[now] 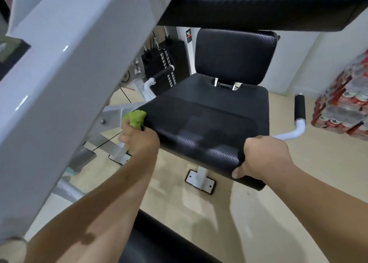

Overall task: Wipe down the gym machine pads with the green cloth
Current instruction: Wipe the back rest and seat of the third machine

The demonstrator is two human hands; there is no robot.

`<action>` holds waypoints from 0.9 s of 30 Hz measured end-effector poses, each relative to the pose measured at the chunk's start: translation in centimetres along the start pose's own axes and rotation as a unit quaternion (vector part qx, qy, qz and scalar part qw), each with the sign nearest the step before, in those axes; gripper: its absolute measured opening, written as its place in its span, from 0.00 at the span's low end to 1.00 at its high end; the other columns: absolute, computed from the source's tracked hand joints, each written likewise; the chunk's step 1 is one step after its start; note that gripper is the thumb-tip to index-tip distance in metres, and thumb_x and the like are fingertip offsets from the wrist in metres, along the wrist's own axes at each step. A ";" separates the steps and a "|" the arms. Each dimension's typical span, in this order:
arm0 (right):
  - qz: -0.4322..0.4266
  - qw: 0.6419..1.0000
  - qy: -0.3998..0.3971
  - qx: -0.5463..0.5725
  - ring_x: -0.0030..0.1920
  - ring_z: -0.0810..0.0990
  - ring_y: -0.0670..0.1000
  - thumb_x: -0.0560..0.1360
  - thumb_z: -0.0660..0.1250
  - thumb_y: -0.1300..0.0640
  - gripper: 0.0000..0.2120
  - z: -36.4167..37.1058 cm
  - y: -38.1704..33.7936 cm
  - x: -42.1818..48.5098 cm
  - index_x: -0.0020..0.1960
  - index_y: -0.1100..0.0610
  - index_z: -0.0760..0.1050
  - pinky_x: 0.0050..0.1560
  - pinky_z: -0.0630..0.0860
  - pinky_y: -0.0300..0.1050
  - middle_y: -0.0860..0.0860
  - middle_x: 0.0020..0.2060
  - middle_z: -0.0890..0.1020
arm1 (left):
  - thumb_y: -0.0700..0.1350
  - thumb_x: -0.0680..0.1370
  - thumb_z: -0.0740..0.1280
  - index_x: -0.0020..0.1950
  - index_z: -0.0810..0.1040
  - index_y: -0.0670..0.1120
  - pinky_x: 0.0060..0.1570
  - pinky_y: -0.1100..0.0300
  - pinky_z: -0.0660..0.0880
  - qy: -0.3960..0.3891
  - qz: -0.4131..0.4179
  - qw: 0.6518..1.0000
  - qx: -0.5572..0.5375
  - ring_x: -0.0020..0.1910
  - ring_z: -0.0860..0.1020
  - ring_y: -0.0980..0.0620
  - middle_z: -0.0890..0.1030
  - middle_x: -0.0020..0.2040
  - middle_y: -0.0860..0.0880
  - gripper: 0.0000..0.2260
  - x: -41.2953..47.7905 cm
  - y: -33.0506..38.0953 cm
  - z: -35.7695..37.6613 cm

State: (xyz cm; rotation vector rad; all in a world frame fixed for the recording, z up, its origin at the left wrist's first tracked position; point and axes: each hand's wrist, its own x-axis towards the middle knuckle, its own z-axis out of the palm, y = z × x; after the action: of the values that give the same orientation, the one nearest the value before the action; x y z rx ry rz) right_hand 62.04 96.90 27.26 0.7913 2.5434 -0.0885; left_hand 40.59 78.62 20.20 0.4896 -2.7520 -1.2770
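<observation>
Left hand [139, 141] has the green cloth [136, 119] bunched up against the seat pad [209, 123] corner, right hand [262, 159] grabbing the pad's front edge.

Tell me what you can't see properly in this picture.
Head view:
- Green cloth: mostly bunched inside the left hand.
- Upper pad: cut off by the top edge.
- Wall sticker: too small to read.
- Drink-can packs: cut off by the right edge.

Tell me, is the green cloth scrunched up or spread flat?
Scrunched up: the green cloth is a bunched lump in the left hand, against the seat pad.
</observation>
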 end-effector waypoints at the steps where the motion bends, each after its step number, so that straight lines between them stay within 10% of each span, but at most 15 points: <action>1: 0.002 1.000 0.001 0.005 0.34 0.77 0.50 0.65 0.77 0.34 0.24 0.1 0.1 0.0 0.37 0.53 0.71 0.32 0.70 0.42 0.49 0.35 0.78 | 0.43 0.79 0.64 0.76 0.63 0.52 0.62 0.50 0.71 -0.004 -0.025 0.999 -0.030 0.58 0.75 0.41 0.66 0.69 0.41 0.25 -2.6 -0.1 0.2; 8: 0.018 0.997 -0.045 0.061 0.44 0.80 0.53 0.65 0.70 0.33 0.22 0.0 1.3 0.7 0.43 0.52 0.77 0.34 0.70 0.44 0.48 0.40 0.79 | 0.37 0.75 0.71 0.62 0.66 0.51 0.61 0.57 0.70 -0.254 0.120 0.957 -0.068 0.54 0.72 0.48 0.68 0.62 0.45 0.21 -18.4 -2.1 -1.4; 15: 0.044 0.987 -0.095 0.126 0.50 0.79 0.56 0.77 0.53 0.45 0.17 -0.5 1.8 1.1 0.45 0.54 0.75 0.46 0.73 0.51 0.51 0.46 0.79 | 0.40 0.73 0.70 0.69 0.69 0.52 0.65 0.55 0.71 -0.117 0.059 0.990 -0.057 0.56 0.74 0.42 0.67 0.63 0.44 0.26 -15.6 1.4 0.3; 19: 0.100 0.961 -0.080 0.247 0.48 0.79 0.57 0.81 0.49 0.45 0.19 -0.7 2.1 0.3 0.46 0.55 0.73 0.50 0.72 0.52 0.53 0.44 0.79 | 0.38 0.71 0.67 0.62 0.69 0.57 0.64 0.58 0.72 -0.304 0.079 0.949 -0.041 0.57 0.73 0.49 0.63 0.62 0.53 0.24 -25.8 0.1 0.2; 23: 0.088 0.926 -0.110 0.350 0.57 0.77 0.63 0.83 0.51 0.52 0.16 0.1 2.8 -2.6 0.58 0.61 0.73 0.56 0.73 0.56 0.61 0.60 0.79 | 0.38 0.73 0.64 0.63 0.71 0.53 0.56 0.63 0.77 -0.546 0.033 0.837 0.013 0.53 0.78 0.51 0.72 0.63 0.47 0.20 -29.8 -1.8 -1.9; 27: 0.104 0.846 -0.131 0.507 0.67 0.75 0.60 0.84 0.57 0.49 0.20 -0.5 3.7 -8.9 0.65 0.62 0.74 0.69 0.68 0.54 0.58 0.67 0.78 | 0.41 0.75 0.68 0.56 0.72 0.52 0.37 0.64 0.79 -0.526 -0.052 0.849 0.000 0.35 0.82 0.59 0.81 0.43 0.51 0.13 -28.0 -1.0 -7.6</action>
State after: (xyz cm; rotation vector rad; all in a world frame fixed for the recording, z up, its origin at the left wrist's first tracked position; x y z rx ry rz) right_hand 70.31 95.42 32.10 1.2905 1.9996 -1.4435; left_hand 68.85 81.23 26.36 -0.1710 -3.5653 -2.0297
